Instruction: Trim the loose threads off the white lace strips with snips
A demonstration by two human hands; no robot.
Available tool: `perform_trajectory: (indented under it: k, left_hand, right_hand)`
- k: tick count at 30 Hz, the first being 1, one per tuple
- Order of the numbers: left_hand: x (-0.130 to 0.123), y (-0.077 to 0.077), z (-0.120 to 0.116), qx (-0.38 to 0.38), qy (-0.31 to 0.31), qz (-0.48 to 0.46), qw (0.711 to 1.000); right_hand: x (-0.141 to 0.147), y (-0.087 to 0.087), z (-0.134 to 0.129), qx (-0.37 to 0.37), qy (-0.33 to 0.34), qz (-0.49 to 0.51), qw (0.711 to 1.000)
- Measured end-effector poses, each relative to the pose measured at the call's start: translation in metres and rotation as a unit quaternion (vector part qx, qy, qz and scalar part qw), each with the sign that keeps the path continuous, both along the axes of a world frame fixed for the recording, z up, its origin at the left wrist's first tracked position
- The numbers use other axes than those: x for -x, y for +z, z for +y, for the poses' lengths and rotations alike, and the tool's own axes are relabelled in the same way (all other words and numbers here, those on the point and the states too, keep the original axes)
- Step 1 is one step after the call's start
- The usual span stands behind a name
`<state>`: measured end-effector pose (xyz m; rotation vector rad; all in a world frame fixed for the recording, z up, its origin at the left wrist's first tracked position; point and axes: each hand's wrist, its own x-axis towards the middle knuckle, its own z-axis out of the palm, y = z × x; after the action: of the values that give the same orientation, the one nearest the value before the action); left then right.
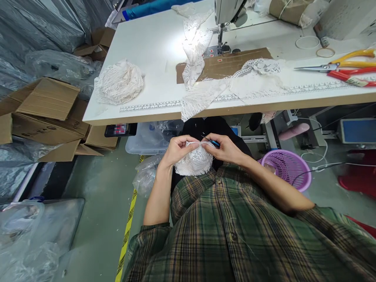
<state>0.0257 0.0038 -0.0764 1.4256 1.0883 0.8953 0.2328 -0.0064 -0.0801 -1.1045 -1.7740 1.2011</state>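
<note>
Over my lap, a bunched piece of white lace fabric (194,161) hangs between my two hands. My left hand (179,150) pinches its upper edge, thumb and fingers closed. My right hand (225,148) is closed on the same edge, close to the left thumb. A thin tool with a blue handle and dark tip (216,143) is also tucked in the right hand; its exact kind is too small to tell. On the table ahead, a long strip of white lace (205,96) trails over the front edge, and a coiled lace bundle (120,83) lies at the left.
A sewing machine (226,15) stands on the white table (143,47), beside a cardboard strip (229,64). Yellow- and red-handled pliers (343,70) lie right. Below are a purple basket (302,172), a phone-like device (120,130) under the table edge and open cardboard boxes (47,98).
</note>
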Motion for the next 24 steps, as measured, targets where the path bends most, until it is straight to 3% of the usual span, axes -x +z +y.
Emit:
perform_trajectory:
  k: [5, 11, 14, 20, 24]
  left_hand:
    - [-0.001, -0.003, 0.002, -0.001, 0.013, -0.019, 1.000]
    - [0.002, -0.003, 0.003, 0.077, 0.007, -0.055, 0.995]
    - [0.011, -0.006, 0.003, 0.080, 0.017, -0.031, 0.996]
    - [0.033, -0.013, -0.005, 0.015, -0.008, 0.094, 0.995]
    - [0.026, -0.005, -0.002, -0.114, 0.001, 0.131, 0.985]
  right_hand:
    - [0.001, -0.001, -0.001, 0.008, -0.004, 0.005, 1.000]
    - [-0.001, -0.004, 0.001, 0.025, -0.006, 0.038, 0.999]
    - [-0.004, -0.007, 0.004, 0.038, -0.012, 0.056, 0.998]
    - [-0.008, -0.007, 0.009, 0.051, -0.044, 0.077, 0.995]
    - [-0.012, 0.001, 0.010, 0.004, 0.018, 0.057, 0.998]
